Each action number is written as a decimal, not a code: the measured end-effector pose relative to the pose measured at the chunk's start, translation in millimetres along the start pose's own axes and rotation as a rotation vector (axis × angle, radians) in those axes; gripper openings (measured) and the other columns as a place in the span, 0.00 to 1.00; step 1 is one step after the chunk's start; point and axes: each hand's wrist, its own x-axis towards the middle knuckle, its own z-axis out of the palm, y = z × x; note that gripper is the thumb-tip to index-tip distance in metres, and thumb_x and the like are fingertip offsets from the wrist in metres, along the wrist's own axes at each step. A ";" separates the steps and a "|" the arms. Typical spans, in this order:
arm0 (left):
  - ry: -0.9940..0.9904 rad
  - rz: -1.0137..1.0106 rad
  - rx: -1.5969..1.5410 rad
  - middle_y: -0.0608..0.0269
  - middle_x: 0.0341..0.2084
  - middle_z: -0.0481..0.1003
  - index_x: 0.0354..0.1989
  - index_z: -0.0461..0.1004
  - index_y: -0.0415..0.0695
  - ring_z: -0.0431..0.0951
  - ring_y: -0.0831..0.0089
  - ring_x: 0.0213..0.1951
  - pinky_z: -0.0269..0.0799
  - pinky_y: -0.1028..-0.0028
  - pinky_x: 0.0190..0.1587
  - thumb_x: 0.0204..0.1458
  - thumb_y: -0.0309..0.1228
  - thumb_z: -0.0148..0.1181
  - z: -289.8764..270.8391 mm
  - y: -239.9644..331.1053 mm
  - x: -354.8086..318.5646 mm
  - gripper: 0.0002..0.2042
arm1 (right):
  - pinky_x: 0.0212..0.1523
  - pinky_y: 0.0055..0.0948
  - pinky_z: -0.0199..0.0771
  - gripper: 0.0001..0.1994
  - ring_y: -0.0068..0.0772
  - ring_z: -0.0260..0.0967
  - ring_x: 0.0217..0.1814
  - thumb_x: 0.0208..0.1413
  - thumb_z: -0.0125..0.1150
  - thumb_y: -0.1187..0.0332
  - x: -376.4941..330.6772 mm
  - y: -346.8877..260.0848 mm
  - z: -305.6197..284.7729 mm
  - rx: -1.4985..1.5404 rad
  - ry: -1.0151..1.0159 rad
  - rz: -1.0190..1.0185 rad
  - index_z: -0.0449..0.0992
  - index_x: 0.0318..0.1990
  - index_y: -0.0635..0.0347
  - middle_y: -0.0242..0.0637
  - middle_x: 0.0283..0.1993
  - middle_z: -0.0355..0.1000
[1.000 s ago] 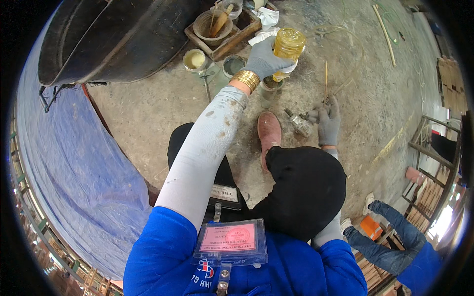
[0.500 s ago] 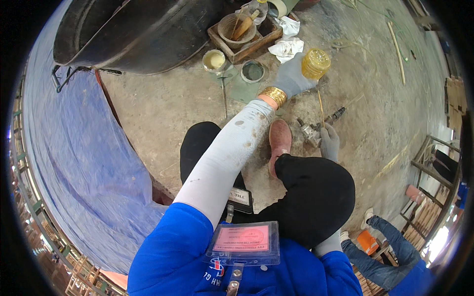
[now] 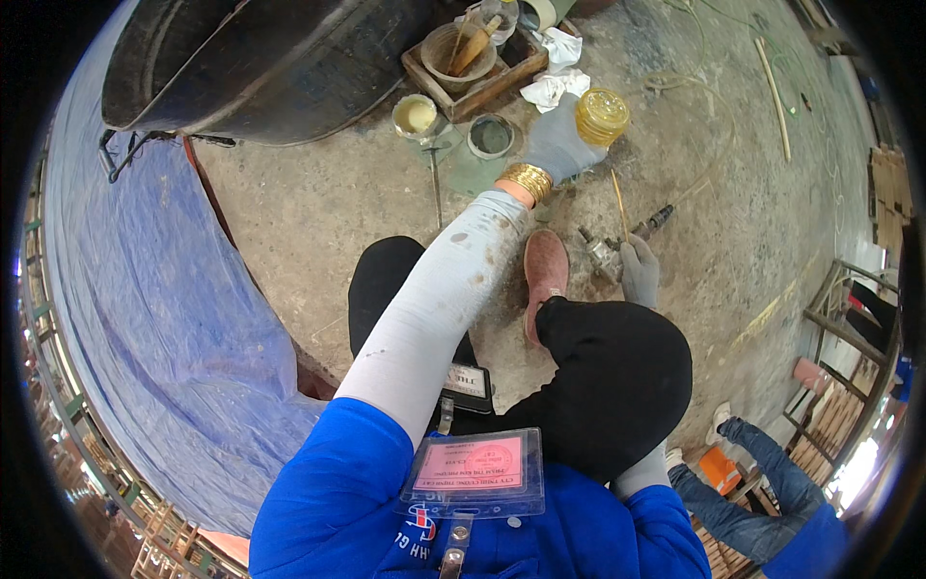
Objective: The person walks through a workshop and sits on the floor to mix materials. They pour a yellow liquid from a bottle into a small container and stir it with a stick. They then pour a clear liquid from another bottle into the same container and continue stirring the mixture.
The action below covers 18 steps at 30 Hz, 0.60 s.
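Note:
My left hand (image 3: 562, 143), in a grey glove, reaches far out with its fingers closed round a clear plastic bottle (image 3: 603, 117) of yellow liquid, its round ribbed end up. Lower and to the right, my gloved right hand (image 3: 640, 274) pinches a thin wooden stick (image 3: 619, 201) that points away from me. Right beside that hand, a metal air tool (image 3: 605, 256) lies on the concrete floor. Left of the bottle stand a cup of cream-coloured paste (image 3: 416, 116) and a cup with dark grey-green contents (image 3: 491, 137).
A wooden tray (image 3: 453, 104) holds a bowl (image 3: 442, 48) with a wooden-handled tool; white crumpled cloths (image 3: 555, 89) lie beside it. A big dark metal tub (image 3: 289, 77) and blue tarp (image 3: 164, 289) fill the left. A person's jeans-clad leg (image 3: 772, 463) shows lower right.
My left hand and the bottle have shifted slightly left and a little nearer. The stick in my right hand has tipped a bit to the left, and that hand has barely moved.

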 end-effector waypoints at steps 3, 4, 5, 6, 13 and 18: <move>0.007 0.022 0.022 0.48 0.35 0.74 0.43 0.63 0.41 0.75 0.56 0.40 0.70 0.66 0.44 0.31 0.47 0.67 -1.1 -7.8 1.0 0.32 | 0.26 0.20 0.60 0.13 0.16 0.58 0.24 0.51 0.50 0.68 -2.8 -6.5 5.8 0.013 -0.013 0.018 0.73 0.40 0.66 0.28 0.23 0.66; 0.006 0.012 0.019 0.48 0.35 0.74 0.43 0.63 0.41 0.75 0.56 0.40 0.70 0.66 0.44 0.31 0.46 0.67 -1.5 -10.5 1.3 0.32 | 0.26 0.21 0.60 0.13 0.17 0.58 0.25 0.51 0.50 0.68 -4.8 -9.9 7.6 0.023 -0.023 0.058 0.73 0.40 0.66 0.28 0.23 0.66; -0.003 0.012 0.008 0.48 0.35 0.74 0.43 0.63 0.41 0.75 0.56 0.40 0.70 0.66 0.44 0.30 0.46 0.67 0.5 -8.2 2.6 0.32 | 0.27 0.21 0.60 0.13 0.17 0.58 0.25 0.50 0.50 0.68 -6.3 -10.1 4.3 0.031 -0.018 0.099 0.73 0.40 0.66 0.28 0.23 0.66; -0.012 0.012 -0.003 0.48 0.35 0.74 0.42 0.64 0.41 0.75 0.56 0.40 0.70 0.66 0.44 0.30 0.46 0.68 2.2 -6.2 3.5 0.32 | 0.27 0.21 0.61 0.12 0.17 0.58 0.25 0.50 0.50 0.68 -5.8 -7.2 2.1 0.017 -0.010 0.064 0.73 0.39 0.65 0.27 0.23 0.66; 0.034 0.112 -0.014 0.48 0.33 0.75 0.39 0.67 0.41 0.75 0.55 0.38 0.70 0.66 0.43 0.27 0.44 0.69 3.8 -14.9 10.6 0.29 | 0.32 0.20 0.61 0.11 0.17 0.59 0.29 0.52 0.49 0.70 -1.6 -1.9 3.9 -0.071 -0.056 -0.077 0.72 0.38 0.66 0.27 0.26 0.67; 0.017 0.141 0.005 0.49 0.36 0.74 0.42 0.66 0.42 0.75 0.56 0.41 0.69 0.67 0.45 0.26 0.46 0.70 2.2 -15.7 17.0 0.33 | 0.31 0.18 0.61 0.11 0.15 0.60 0.29 0.53 0.49 0.70 1.3 3.0 0.8 -0.144 -0.052 -0.094 0.72 0.41 0.66 0.25 0.27 0.66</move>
